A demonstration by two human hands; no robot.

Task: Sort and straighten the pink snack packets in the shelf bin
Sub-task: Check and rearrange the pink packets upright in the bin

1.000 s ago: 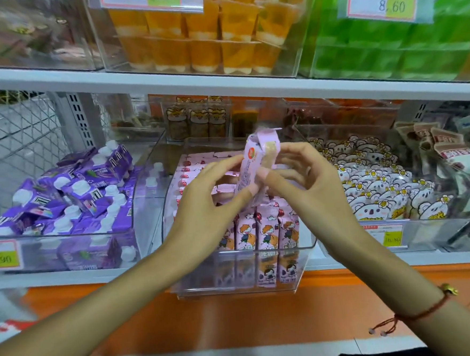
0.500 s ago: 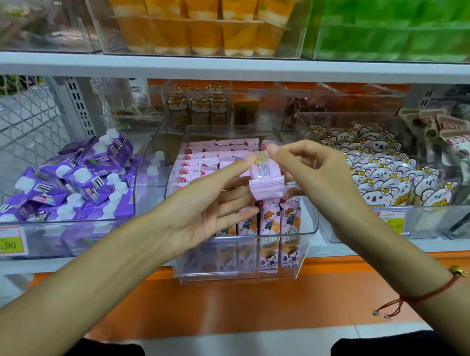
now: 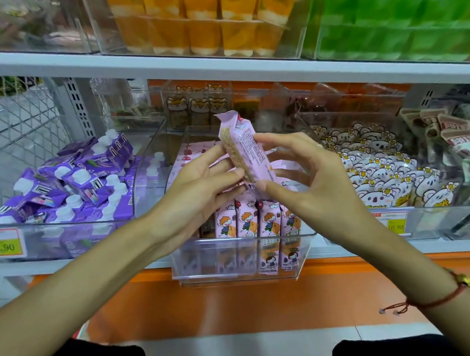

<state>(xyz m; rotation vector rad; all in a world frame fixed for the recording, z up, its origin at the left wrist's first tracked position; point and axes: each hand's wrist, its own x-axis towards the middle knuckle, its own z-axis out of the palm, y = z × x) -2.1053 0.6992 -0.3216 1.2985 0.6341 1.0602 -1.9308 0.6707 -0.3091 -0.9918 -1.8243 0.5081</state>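
Above the front half of the clear shelf bin point(image 3: 303, 252), I hold one pink snack packet point(image 3: 247, 152) between both hands, tilted, its crimped end up and its printed back toward me. Left hand point(image 3: 199, 197): fingers nearly straight, tips pressing the packet's left edge. Right hand point(image 3: 315, 183): thumb under the lower end, fingers curled loosely round the far side. Upright packets point(image 3: 267, 220) stand in a row against the bin's front wall; flat ones point(image 3: 191, 153) lie toward the back. Judgement: turn it cartoon-face forward, crimp up, then lower it into the row's right end, squared to its neighbours. Risk: nudging the standing row over.
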